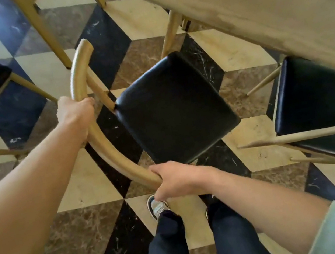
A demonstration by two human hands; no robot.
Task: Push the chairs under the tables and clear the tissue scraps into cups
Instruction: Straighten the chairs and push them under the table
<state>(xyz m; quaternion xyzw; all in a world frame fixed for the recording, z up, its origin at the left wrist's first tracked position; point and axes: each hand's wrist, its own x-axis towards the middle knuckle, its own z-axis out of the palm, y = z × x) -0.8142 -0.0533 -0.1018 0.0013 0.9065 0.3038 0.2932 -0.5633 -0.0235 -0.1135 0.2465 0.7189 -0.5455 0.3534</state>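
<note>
Both hands hold the curved wooden backrest [107,146] of the black-seated chair [174,107]: the left hand [77,113] curls round its side and the right hand [178,181] round its rear, probably to steer it squarely. The chair stands on the checkered floor [87,185], just beside the bench [253,11] and not yet under it. No cups or tissue scraps are in view.

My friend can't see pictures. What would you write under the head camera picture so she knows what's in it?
Seen from above, a person's left hand and right hand grip the curved wooden backrest of a chair with a black seat, beside a wooden table. Another black-seated chair sits partly under the table, over a checkered floor.
</note>
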